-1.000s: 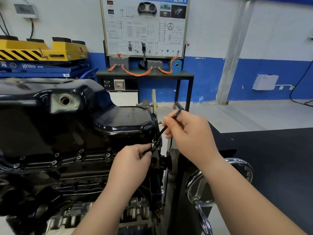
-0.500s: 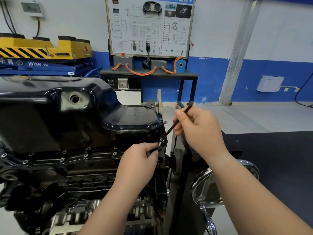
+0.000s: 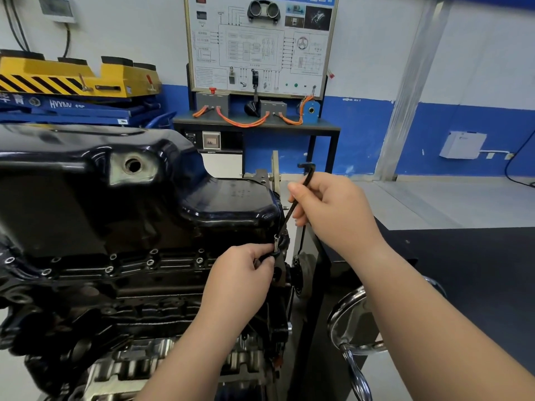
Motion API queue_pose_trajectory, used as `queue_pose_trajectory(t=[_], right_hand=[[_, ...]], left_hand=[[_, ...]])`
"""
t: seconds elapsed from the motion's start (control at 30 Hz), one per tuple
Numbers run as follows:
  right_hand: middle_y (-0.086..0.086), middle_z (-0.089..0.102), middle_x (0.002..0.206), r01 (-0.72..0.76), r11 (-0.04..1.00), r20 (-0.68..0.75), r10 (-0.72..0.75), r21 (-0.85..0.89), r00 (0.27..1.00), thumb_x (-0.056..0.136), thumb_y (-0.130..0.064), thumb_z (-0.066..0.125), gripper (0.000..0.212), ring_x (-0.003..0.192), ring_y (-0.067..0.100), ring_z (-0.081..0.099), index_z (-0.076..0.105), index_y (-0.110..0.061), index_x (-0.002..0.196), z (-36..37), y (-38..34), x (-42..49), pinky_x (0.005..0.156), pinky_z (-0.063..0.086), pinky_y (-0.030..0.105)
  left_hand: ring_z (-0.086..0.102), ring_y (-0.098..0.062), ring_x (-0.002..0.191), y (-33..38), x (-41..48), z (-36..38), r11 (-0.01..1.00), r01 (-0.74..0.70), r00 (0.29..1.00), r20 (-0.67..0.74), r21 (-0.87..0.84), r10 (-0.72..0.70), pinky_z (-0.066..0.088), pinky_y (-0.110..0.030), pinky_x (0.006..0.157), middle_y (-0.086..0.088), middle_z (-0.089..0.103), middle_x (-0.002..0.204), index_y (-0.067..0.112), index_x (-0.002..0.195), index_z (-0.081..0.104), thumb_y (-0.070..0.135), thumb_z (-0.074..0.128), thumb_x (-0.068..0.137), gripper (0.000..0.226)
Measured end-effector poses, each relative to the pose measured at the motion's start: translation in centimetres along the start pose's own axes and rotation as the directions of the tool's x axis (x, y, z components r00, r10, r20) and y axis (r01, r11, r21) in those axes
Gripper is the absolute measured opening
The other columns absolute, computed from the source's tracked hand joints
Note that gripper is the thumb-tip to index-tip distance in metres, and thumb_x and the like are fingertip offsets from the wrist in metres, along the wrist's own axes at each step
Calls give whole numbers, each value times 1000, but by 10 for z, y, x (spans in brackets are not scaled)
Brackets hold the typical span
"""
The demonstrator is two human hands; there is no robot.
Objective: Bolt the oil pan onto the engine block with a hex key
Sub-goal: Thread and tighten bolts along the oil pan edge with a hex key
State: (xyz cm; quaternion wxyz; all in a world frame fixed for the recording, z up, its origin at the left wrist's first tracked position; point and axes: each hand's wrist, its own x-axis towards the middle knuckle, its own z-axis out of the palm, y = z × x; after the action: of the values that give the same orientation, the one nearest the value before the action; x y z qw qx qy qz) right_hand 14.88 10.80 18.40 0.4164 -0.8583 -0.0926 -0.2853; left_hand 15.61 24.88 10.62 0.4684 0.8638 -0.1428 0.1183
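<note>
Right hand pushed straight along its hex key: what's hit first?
Probably the small silver bolt at the corner of the glossy black oil pan; the black L-shaped hex key in the right hand runs to it, and the left hand pinches it.

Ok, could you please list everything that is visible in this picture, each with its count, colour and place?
engine block: one, dark, lower left
oil pan: one, glossy black, on top of the block
hex key: one, black, slanting, centre
bolt: one, silver, at the pan's right corner, at the key's tip
handwheel: one, chrome, lower right
training board: one, white, at the back
cables: several, orange, below the board
lift platform: one, yellow with black stripes, upper left
left hand: one, pinches the bolt
right hand: one, grips the hex key
</note>
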Motion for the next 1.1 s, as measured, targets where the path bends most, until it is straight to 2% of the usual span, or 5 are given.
queue_pose_trajectory(t=[0.27,0.43,0.67,0.9,1.1], right_hand=[[0,59,56,53,998,-84,-50,33,995,90,-30,61,28,51,2,60,62,-9,71,10,0,-6,55,51,25],[-2,70,74,-33,974,-28,41,226,999,93,-19,58,12,53,10,65,64,-21,83,17,1,-10,63,58,36],[-5,71,81,-28,967,26,22,252,999,95,-4,50,26,64,10,68,62,-25,88,15,6,-15,66,57,22],[1,71,75,-31,953,-33,43,302,999,88,-9,63,17,63,10,69,64,-23,79,18,7,-17,63,56,21],[5,70,69,-47,970,-66,64,237,996,83,-18,69,21,56,10,68,53,-12,71,23,7,-17,62,58,33]], left_hand=[[49,13,78,-2,0,1,1000,-20,1000,10,6,20,34,4,61,19,66,106,33,117,64,25,55,90,29],[51,11,73,-3,0,2,1000,-14,1000,18,22,14,35,0,58,18,67,98,33,119,62,28,54,91,30],[52,15,64,-4,0,1,999,-17,999,39,39,16,41,-1,55,26,58,73,34,121,60,30,53,91,31],[46,24,63,-4,1,1,999,-37,998,42,37,35,36,4,57,31,53,75,31,121,61,29,54,91,31],[51,12,82,-8,0,3,997,-67,998,18,47,66,31,4,59,15,66,111,31,123,60,28,53,91,32]])
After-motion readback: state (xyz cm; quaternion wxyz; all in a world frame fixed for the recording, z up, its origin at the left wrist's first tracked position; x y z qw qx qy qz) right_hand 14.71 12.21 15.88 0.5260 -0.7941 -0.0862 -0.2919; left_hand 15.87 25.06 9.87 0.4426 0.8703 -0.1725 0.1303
